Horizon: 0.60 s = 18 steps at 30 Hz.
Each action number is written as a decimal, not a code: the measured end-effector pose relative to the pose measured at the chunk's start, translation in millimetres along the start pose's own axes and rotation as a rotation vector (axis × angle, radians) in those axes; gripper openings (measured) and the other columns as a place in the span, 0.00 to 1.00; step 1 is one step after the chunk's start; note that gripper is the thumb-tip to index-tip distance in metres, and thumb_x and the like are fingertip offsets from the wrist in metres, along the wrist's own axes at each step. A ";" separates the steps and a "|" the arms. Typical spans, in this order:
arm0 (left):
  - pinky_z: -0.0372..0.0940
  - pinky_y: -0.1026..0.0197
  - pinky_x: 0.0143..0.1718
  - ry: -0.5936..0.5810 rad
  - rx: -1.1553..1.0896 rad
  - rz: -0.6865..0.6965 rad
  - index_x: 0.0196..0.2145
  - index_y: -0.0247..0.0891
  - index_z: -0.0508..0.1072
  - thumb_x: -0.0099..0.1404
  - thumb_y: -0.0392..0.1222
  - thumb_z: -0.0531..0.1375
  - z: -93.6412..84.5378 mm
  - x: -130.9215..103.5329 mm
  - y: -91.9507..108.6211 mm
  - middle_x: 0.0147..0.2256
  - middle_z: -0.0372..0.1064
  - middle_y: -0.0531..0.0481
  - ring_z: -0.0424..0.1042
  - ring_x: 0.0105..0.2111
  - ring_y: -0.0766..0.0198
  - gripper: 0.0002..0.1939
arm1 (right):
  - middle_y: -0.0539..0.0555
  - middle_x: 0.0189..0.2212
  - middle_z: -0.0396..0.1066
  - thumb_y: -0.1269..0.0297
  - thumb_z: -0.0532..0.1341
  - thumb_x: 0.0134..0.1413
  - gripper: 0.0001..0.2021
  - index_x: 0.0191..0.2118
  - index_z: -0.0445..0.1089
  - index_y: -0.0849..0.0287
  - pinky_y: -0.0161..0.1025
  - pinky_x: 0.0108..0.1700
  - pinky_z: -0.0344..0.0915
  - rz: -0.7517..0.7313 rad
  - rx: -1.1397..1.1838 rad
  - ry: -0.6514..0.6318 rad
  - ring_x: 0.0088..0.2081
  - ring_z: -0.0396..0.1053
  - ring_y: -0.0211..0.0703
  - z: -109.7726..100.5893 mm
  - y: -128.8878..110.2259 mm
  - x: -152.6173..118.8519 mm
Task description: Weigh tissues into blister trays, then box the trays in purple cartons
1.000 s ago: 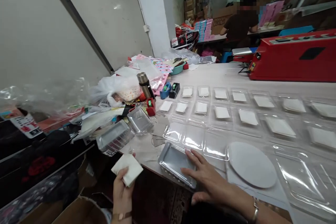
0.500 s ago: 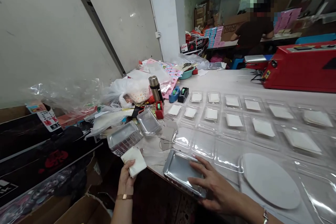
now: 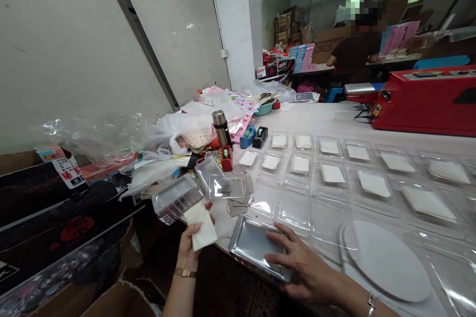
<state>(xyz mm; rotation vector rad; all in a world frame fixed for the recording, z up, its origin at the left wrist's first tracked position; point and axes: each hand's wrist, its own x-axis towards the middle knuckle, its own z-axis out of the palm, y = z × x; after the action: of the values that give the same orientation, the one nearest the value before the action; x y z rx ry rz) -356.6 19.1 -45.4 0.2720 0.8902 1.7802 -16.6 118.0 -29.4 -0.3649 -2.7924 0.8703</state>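
Note:
My left hand (image 3: 189, 242) is closed on a small stack of off-white paper sheets (image 3: 201, 228), held in front of the table's near edge. At that edge lies a stack of clear plastic trays (image 3: 255, 245), nested in each other. My right hand (image 3: 297, 262) grips its right end, fingers spread over the top and thumb at the near side. Beyond my left hand lie a clear plastic box (image 3: 176, 199) and a thin clear tray (image 3: 213, 178). Grey cards (image 3: 238, 190) lie partly beneath the thin tray.
Rows of clear trays with white sheet stacks (image 3: 374, 184) cover the table's right side. Round white boards (image 3: 386, 262) lie near my right arm. Tape dispensers (image 3: 247, 136) and a steel flask (image 3: 222, 129) stand behind. A red machine (image 3: 427, 101) is at right; a person (image 3: 353, 52) sits beyond.
My left hand has moved slightly right with the paper stack. The thin clear tray now reaches over the grey cards. My right hand stays on the tray stack.

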 end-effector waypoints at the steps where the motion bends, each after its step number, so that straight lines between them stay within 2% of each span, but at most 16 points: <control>1: 0.74 0.50 0.47 -0.008 0.010 0.000 0.61 0.39 0.67 0.44 0.29 0.66 4.2 2.2 1.3 0.45 0.80 0.43 0.80 0.39 0.50 0.43 | 0.62 0.67 0.54 0.64 0.67 0.45 0.31 0.59 0.69 0.51 0.71 0.63 0.51 -0.003 0.003 -0.003 0.70 0.37 0.72 -0.6 -1.9 3.0; 4: 0.74 0.46 0.48 -0.025 0.050 -0.012 0.60 0.40 0.68 0.42 0.29 0.66 17.2 9.3 9.3 0.44 0.80 0.43 0.80 0.40 0.47 0.44 | 0.63 0.66 0.55 0.63 0.67 0.45 0.31 0.59 0.69 0.50 0.72 0.63 0.49 0.006 -0.006 -0.032 0.70 0.39 0.74 -2.6 -8.5 13.1; 7: 0.74 0.44 0.46 -0.031 0.099 -0.027 0.59 0.37 0.69 0.40 0.28 0.66 31.5 16.4 23.2 0.41 0.80 0.42 0.79 0.41 0.44 0.44 | 0.64 0.65 0.56 0.62 0.68 0.44 0.31 0.58 0.69 0.50 0.73 0.63 0.48 0.015 -0.022 -0.059 0.69 0.42 0.75 -0.9 -12.3 24.2; 11: 0.76 0.47 0.42 -0.034 0.134 0.025 0.57 0.35 0.70 0.38 0.29 0.66 53.4 17.2 50.4 0.38 0.79 0.43 0.79 0.38 0.45 0.43 | 0.65 0.65 0.56 0.53 0.70 0.45 0.31 0.58 0.70 0.52 0.68 0.65 0.46 -0.037 -0.023 0.004 0.68 0.46 0.72 11.6 -10.5 51.0; 15: 0.76 0.56 0.37 -0.038 0.137 0.143 0.53 0.33 0.73 0.38 0.33 0.67 77.9 -2.0 82.5 0.36 0.79 0.43 0.78 0.33 0.53 0.39 | 0.65 0.65 0.57 0.42 0.68 0.49 0.32 0.58 0.70 0.51 0.69 0.64 0.46 -0.075 -0.068 0.027 0.68 0.47 0.72 26.9 -18.4 103.5; 18: 0.76 0.59 0.35 -0.022 0.109 0.255 0.54 0.34 0.72 0.39 0.35 0.66 96.5 -26.1 98.1 0.38 0.77 0.45 0.77 0.33 0.56 0.39 | 0.69 0.67 0.54 0.39 0.65 0.52 0.38 0.64 0.62 0.53 0.71 0.64 0.45 -0.028 -0.126 0.099 0.69 0.43 0.72 38.3 -32.2 141.0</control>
<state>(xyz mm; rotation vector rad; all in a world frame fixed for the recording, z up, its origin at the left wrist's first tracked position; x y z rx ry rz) -361.4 23.9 94.5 0.4930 0.9730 1.9602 -166.2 112.8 -26.2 -0.3763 -2.7604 0.6538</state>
